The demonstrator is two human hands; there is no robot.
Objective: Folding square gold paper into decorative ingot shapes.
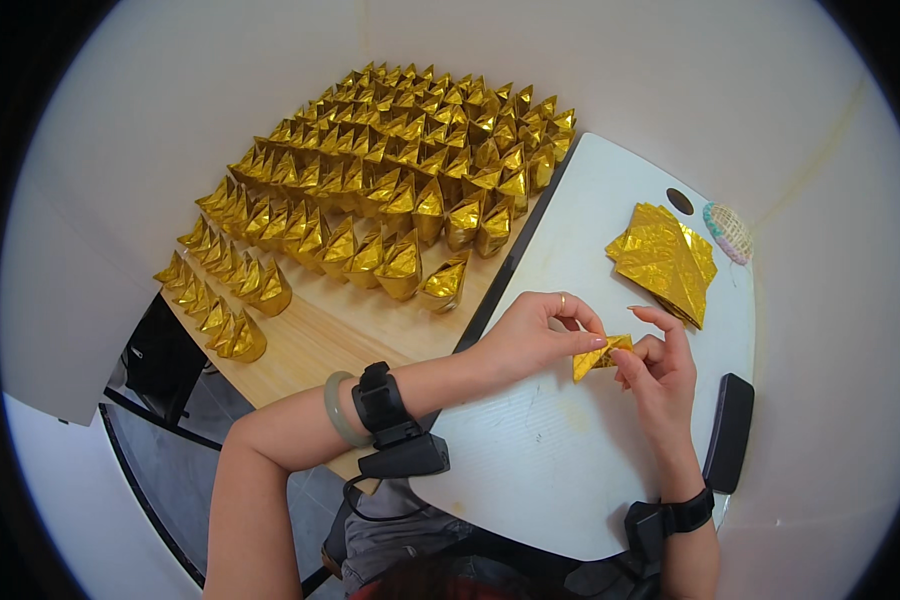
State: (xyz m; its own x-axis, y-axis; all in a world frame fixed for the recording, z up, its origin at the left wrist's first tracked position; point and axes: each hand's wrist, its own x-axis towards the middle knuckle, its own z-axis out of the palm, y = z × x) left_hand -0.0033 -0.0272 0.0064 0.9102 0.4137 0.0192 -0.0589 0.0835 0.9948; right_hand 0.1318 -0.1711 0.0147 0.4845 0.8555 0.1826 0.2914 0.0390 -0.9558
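Bent left arm (270, 445), left hand (538, 332) opposite right hand (664, 372), narrow grip on gold paper (589, 362)

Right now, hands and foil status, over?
Left hand pinching folded gold foil. Right hand at its other side. Gold foil sheets close beyond right hand, nothing blocking.

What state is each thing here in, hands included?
Left hand: pinching the gold piece.
Right hand: holding the same piece, index finger raised.
Gold piece: folded to a point.
Gold sheets: stacked, fanned unevenly.
Gold shapes: folded, standing in rows.
Black wrist straps: fastened.
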